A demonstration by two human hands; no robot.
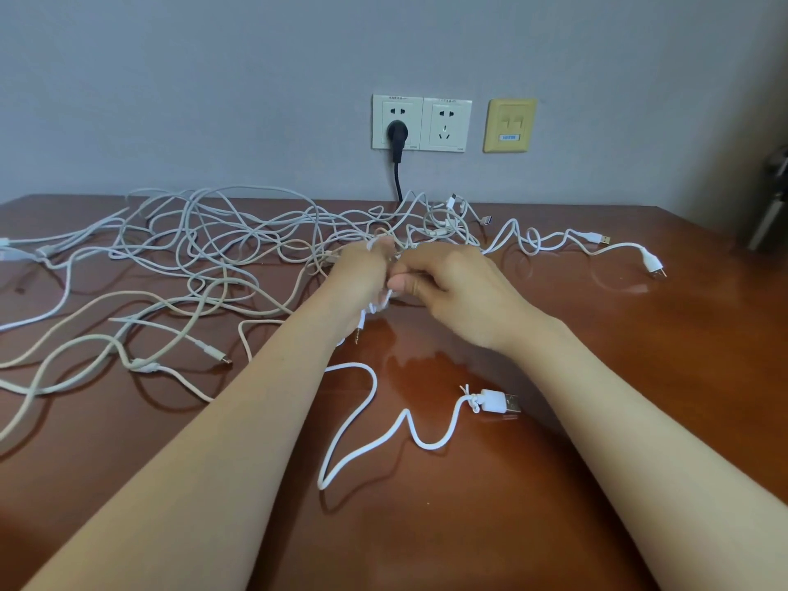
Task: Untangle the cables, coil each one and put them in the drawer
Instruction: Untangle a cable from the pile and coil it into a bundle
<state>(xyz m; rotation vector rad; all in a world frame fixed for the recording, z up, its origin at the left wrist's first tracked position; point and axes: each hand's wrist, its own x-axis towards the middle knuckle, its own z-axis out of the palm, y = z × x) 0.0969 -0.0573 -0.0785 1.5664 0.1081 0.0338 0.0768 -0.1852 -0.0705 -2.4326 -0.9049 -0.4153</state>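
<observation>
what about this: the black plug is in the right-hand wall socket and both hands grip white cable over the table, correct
One slip: the head view shows the black plug in the left-hand wall socket; the right-hand socket is free. The left hand and right hand do grip white cable over the table.

You face a plain grey-lilac wall [170,78], evenly lit and shading darker toward the right, where a dark object [772,206] at the frame edge is too blurred to identify. Low on the wall, a left socket [396,117] and a right socket [445,125], both white, sit touching; a black plug [397,132] is in the left one, its cord [398,181] dropping behind the table [469,526], and a yellowed plate [509,125] is just beside them. Your table is glossy red-brown wood with soft reflections.
</observation>
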